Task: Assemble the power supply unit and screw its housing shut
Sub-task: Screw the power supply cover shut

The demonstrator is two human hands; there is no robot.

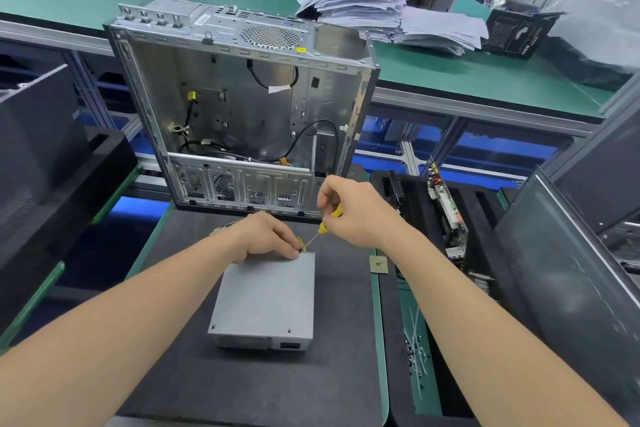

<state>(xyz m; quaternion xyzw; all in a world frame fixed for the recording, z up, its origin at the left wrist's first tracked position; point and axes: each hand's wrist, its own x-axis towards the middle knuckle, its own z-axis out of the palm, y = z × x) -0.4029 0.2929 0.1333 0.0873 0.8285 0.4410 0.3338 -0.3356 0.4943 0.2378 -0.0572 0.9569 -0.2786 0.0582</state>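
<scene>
One boxy matte-grey metal housing (pixel 266 295), yellow-handled screwdriver (pixel 329 218)

My left hand (pixel 268 236) and my right hand (pixel 349 211) are bare from knuckles to wrist; my left forearm (pixel 138 315) and right forearm (pixel 467 305) are uncovered along their whole visible length.

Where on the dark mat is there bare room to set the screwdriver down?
Bare mat: in front of the power supply and along its right side. Crowded: its far corner, with left hand, right hand and screwdriver.
</scene>
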